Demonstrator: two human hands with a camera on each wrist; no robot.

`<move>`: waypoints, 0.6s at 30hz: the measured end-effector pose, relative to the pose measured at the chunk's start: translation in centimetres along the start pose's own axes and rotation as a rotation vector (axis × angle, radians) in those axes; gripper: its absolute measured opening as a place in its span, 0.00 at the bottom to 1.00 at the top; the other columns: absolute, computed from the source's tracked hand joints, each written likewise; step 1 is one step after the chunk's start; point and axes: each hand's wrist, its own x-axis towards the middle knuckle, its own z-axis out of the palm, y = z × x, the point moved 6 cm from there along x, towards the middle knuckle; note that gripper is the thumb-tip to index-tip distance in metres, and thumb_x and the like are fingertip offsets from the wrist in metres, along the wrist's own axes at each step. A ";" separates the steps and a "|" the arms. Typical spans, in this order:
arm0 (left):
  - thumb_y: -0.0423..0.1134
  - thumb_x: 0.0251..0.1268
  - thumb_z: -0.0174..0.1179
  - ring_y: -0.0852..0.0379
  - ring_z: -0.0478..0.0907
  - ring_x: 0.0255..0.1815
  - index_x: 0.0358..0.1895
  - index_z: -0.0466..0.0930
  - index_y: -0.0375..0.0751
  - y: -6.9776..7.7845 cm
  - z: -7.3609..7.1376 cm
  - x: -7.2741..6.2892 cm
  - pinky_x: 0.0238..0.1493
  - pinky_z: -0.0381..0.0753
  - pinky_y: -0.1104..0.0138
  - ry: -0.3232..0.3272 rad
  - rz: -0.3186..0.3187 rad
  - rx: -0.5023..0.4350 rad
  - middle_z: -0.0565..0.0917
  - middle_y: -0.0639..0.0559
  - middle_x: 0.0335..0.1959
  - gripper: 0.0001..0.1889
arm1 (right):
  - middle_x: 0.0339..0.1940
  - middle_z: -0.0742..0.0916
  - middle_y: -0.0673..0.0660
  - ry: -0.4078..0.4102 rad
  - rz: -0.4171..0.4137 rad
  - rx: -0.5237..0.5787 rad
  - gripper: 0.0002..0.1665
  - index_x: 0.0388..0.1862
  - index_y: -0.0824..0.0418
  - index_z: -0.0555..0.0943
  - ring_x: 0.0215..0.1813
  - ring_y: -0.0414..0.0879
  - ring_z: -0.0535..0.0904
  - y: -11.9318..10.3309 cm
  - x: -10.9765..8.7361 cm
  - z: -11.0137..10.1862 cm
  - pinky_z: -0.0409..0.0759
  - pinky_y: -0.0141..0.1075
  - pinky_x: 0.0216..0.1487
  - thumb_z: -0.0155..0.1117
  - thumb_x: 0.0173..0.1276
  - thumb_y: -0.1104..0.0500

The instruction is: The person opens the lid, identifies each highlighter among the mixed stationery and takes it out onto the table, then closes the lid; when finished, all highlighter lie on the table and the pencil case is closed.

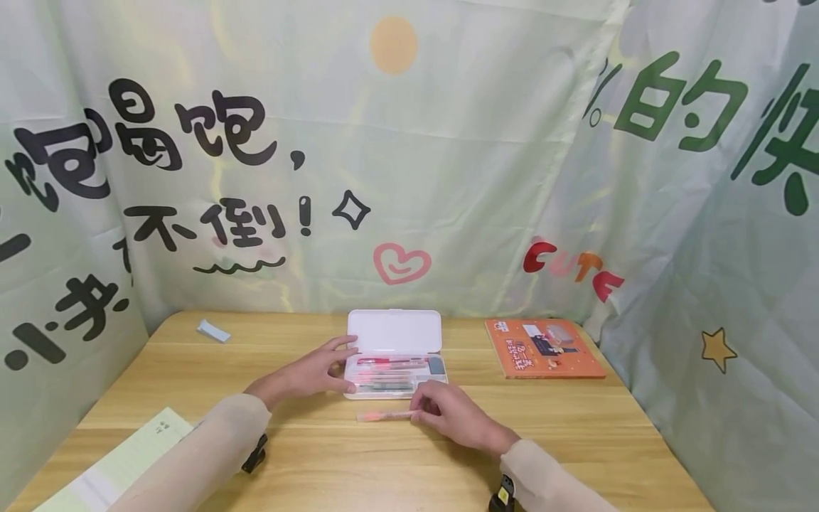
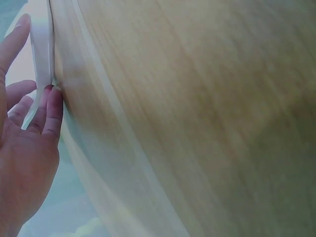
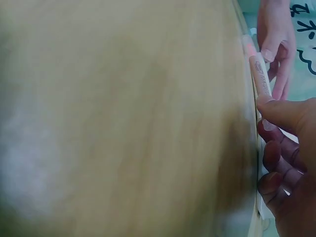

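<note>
A white pencil case (image 1: 396, 331) lies with its lid raised at the back of the table. Inside it are several pink and clear pens (image 1: 384, 375) and a grey block (image 1: 436, 365). My left hand (image 1: 313, 371) holds the case at its left side, thumb by the front corner and fingertips at the lid's edge; the left wrist view shows those fingers (image 2: 54, 111) bent around the white edge. Just in front of the case, my right hand (image 1: 457, 418) pinches the right end of a pale pen (image 1: 389, 415) between thumb and fingers. Its pinkish clear end points left.
An orange book (image 1: 544, 348) lies at the back right. A small light-blue piece (image 1: 213, 331) sits at the back left, and a pale green notepad (image 1: 121, 462) at the front left, partly under my left sleeve. Printed cloth (image 1: 448, 178) hangs behind the table's edge.
</note>
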 end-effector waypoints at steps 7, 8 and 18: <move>0.48 0.72 0.75 0.36 0.77 0.75 0.85 0.62 0.31 0.0 0.0 -0.1 0.77 0.76 0.43 0.002 -0.009 0.002 0.51 0.41 0.91 0.47 | 0.34 0.82 0.40 -0.001 -0.003 -0.049 0.04 0.41 0.49 0.87 0.37 0.33 0.75 -0.1 -0.1 0.2 0.76 0.28 0.39 0.76 0.76 0.57; 0.49 0.72 0.75 0.37 0.77 0.75 0.85 0.62 0.32 0.0 0.0 -0.1 0.77 0.76 0.44 0.001 -0.014 -0.001 0.51 0.42 0.91 0.47 | 0.35 0.82 0.40 0.001 -0.008 -0.054 0.05 0.41 0.49 0.86 0.37 0.33 0.75 -0.1 0.0 0.2 0.77 0.28 0.39 0.76 0.75 0.57; 0.48 0.72 0.75 0.36 0.75 0.76 0.85 0.62 0.33 0.0 0.1 -0.1 0.78 0.75 0.43 -0.001 -0.022 -0.005 0.50 0.43 0.92 0.47 | 0.37 0.83 0.40 0.008 -0.021 -0.085 0.05 0.43 0.47 0.87 0.38 0.33 0.76 -0.2 0.0 0.1 0.78 0.27 0.40 0.77 0.74 0.56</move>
